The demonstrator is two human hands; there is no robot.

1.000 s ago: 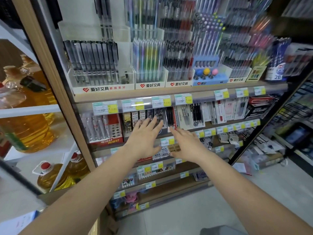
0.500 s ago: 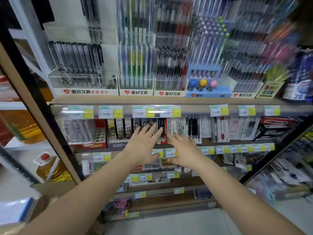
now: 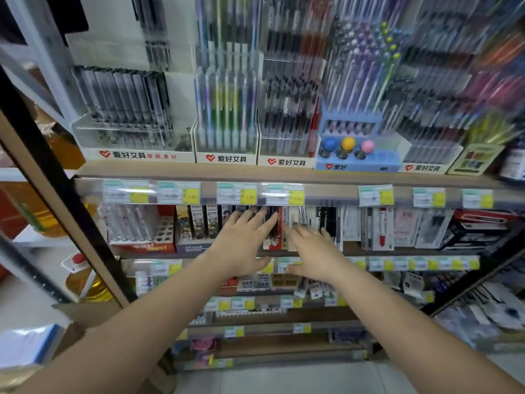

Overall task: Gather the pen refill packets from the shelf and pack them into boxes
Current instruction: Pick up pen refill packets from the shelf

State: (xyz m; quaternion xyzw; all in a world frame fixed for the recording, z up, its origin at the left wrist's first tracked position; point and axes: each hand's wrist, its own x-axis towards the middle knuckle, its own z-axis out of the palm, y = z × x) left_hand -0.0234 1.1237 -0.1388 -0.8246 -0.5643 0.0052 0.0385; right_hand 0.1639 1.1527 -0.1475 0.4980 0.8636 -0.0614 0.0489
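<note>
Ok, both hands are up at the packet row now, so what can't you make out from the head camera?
- Price tags: print too blurred to read.
- Refill packets: partly hidden behind the left hand; contact unclear.
- Right hand: its fingers blur against the packets.
- Upper pen displays: smeared by motion.
- Boxes: none in view.

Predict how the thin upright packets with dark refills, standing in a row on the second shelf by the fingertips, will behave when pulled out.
The thin upright packets with dark refills look flat and slim, so probably light and somewhat bendy. They stand packed edge to edge, so pulling one may tip its neighbours. Their glossy wrapping could be slippery under the open left hand and right hand.
</note>
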